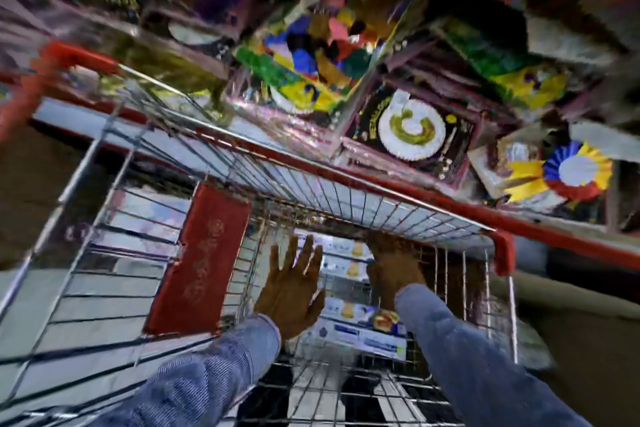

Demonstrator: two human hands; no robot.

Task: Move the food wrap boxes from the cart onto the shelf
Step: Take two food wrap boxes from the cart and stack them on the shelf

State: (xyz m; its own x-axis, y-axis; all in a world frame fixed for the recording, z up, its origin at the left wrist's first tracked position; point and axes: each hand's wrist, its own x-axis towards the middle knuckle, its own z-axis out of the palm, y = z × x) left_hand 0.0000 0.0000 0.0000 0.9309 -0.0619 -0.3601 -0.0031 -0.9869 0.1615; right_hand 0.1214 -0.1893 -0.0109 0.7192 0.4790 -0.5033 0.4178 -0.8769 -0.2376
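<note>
Several white and blue food wrap boxes (349, 258) lie stacked at the bottom of a wire shopping cart (311, 198); another box (367, 329) lies nearer to me. My left hand (294, 288) hovers over the boxes with fingers spread and holds nothing. My right hand (393, 263) reaches down at the right end of the far boxes, fingers curled downward; blur hides whether it grips a box. The shelf (408, 135) stands beyond the cart's far side.
The shelf is packed with wrapped packs of paper plates (412, 125), coloured party goods (311, 55) and a paper rosette (575, 170). The cart has red corner guards (502, 250) and a red child-seat flap (201, 260). Floor shows at left.
</note>
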